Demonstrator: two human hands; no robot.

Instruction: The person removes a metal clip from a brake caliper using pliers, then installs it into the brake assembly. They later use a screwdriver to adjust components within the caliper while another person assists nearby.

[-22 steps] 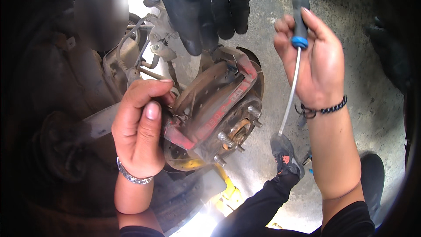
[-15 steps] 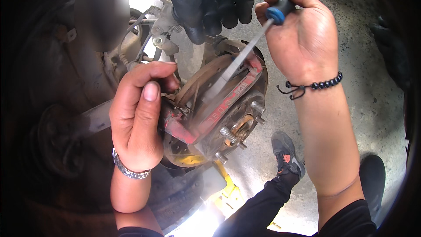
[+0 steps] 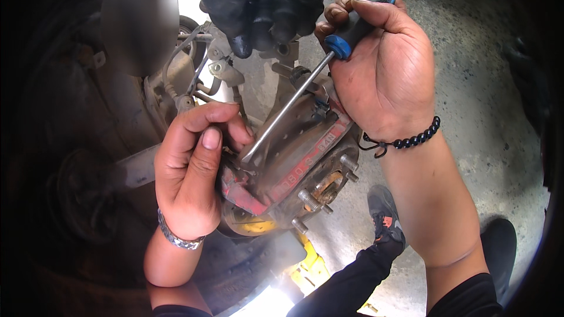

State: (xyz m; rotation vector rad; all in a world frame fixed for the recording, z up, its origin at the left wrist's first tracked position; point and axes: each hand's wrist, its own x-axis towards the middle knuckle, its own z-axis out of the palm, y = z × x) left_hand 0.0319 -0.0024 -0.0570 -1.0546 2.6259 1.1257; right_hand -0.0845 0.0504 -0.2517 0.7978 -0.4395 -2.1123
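My right hand [image 3: 390,70] is wrapped round the black and blue handle of a screwdriver [image 3: 288,108]. Its metal shaft slants down to the left, and the tip meets or nearly meets the inner left end of a worn red brake caliper [image 3: 305,167]. Beside that end, my left hand [image 3: 197,170] is closed, fingers curled and thumb alongside; what the fingers grip, if anything, is hidden. The caliper sits over the brake disc, next to a wheel hub [image 3: 329,188] with several threaded studs. Above it hangs another person's black-gloved hand [image 3: 264,6], fingers pointing down.
An axle shaft [image 3: 132,167] and dark underbody parts fill the left side. Cables and a suspension arm [image 3: 220,64] lie behind the hub. Yellow metal parts [image 3: 314,264] stand below. A shoe [image 3: 385,217] rests on the concrete floor [image 3: 464,82].
The screwdriver has moved down and left, its tip now by the caliper's left end. My right hand has shifted left and slightly down. The gloved hand has also moved left.
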